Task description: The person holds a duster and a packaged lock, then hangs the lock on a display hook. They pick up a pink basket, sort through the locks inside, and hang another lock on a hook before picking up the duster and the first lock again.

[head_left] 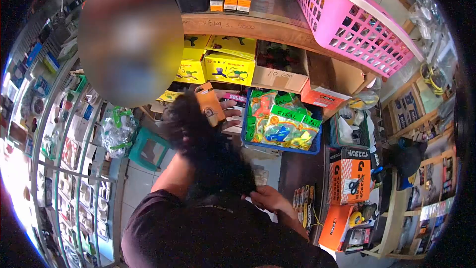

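Orange oblong cardboard box tilts at ten o'clock. Nearer, at five o'clock, I cannot tell the grip of the right hand. Farther, the left hand clasps the box: seemingly a holding step; moving on calls for steady fingers near the blue plastic basket, three o'clock.

Blue basket blocks just beside left fingers; tiled floor perhaps passable.

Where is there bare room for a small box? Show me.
Free: the shelf top between the small orange boxes and the pink basket; the floor tiles beside the teal stool. Crowded: beyond the orange box at the fingers, yellow boxes and the blue basket, heaped with packets, leave little gap.
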`<state>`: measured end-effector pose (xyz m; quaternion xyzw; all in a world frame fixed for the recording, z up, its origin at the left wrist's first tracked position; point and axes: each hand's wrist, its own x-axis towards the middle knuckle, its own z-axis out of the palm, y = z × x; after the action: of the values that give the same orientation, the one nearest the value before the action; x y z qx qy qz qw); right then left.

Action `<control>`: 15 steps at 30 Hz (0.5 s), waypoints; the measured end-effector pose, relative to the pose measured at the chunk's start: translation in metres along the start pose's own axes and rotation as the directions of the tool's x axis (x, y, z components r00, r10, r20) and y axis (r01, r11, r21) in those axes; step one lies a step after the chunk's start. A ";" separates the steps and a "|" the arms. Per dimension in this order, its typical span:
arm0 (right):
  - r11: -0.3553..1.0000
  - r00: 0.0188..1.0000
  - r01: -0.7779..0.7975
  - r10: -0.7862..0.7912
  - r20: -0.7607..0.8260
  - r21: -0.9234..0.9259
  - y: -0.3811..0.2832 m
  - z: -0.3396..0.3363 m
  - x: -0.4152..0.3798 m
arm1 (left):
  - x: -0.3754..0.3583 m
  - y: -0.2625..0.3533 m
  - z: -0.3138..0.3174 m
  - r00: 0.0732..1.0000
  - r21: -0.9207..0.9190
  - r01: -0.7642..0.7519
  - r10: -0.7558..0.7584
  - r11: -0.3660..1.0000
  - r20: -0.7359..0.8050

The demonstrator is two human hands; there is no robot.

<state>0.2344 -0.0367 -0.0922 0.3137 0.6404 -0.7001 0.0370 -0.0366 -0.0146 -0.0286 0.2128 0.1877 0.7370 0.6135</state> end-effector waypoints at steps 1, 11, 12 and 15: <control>0.997 0.997 -0.075 0.075 -0.026 0.030 0.002 -0.002 0.001 | 0.002 0.005 0.004 0.993 0.109 0.107 -0.112 0.988 0.038; 0.999 0.997 0.034 -0.033 -0.063 0.010 -0.011 0.022 0.021 | -0.038 0.043 0.011 0.986 -0.079 -0.125 0.132 0.989 0.097; 0.985 0.988 -0.021 0.046 -0.146 0.172 -0.015 0.026 0.025 | -0.044 0.050 0.023 0.974 -0.210 -0.220 0.203 0.953 -0.097; 1.000 1.000 0.019 -0.019 -0.020 -0.012 -0.045 0.039 0.030 | -0.038 0.071 -0.005 0.979 -0.106 -0.152 0.165 0.983 0.121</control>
<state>0.1748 -0.0546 -0.0680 0.3144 0.6477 -0.6935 0.0259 -0.0920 -0.0644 0.0021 0.2448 0.0943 0.7764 0.5731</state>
